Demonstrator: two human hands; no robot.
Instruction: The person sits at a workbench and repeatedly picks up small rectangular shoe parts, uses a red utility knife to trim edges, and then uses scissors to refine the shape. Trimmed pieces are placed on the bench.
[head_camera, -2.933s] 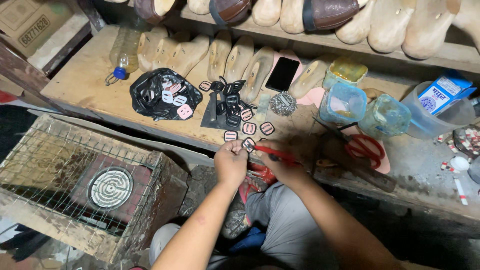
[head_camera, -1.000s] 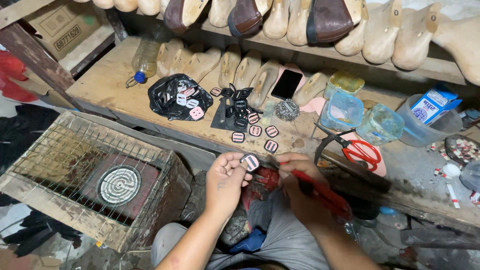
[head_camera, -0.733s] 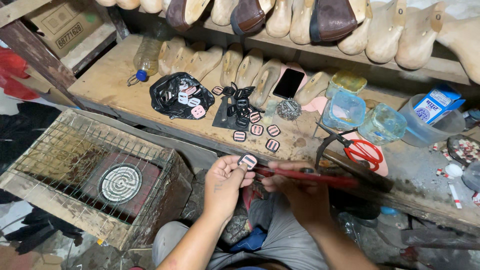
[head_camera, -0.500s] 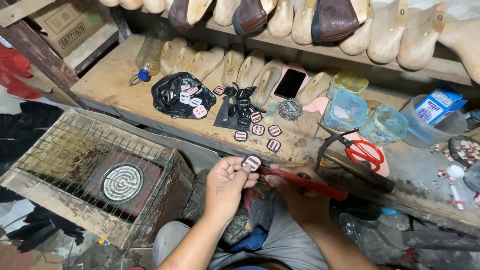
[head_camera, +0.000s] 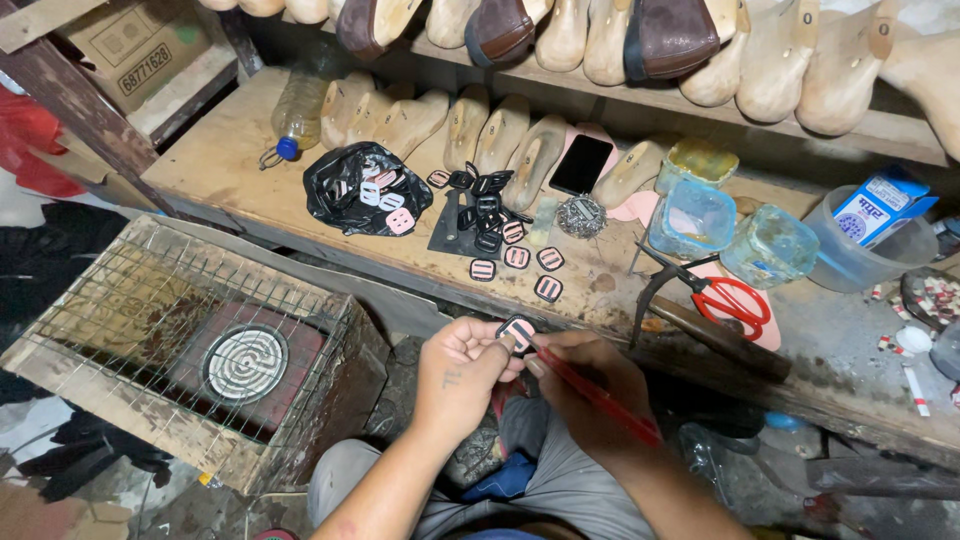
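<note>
My left hand pinches a small square buckle, pink with a black rim, just below the workbench's front edge. My right hand holds a thin red brush or pen with its tip touching the buckle. Three similar buckles lie on the bench just above my hands. More of them spill from a black plastic bag further left, and several dark ones sit on a small stand.
Wooden shoe lasts line the bench back and the shelf above. A phone, red-handled scissors, plastic tubs, a clear bucket and a bottle stand on the bench. A wire-topped box with a coil heater sits at left.
My left hand took a buckle off the bench and drew it down toward my lap. My right hand swung the red tool around from pointing right until its tip touches the buckle.
</note>
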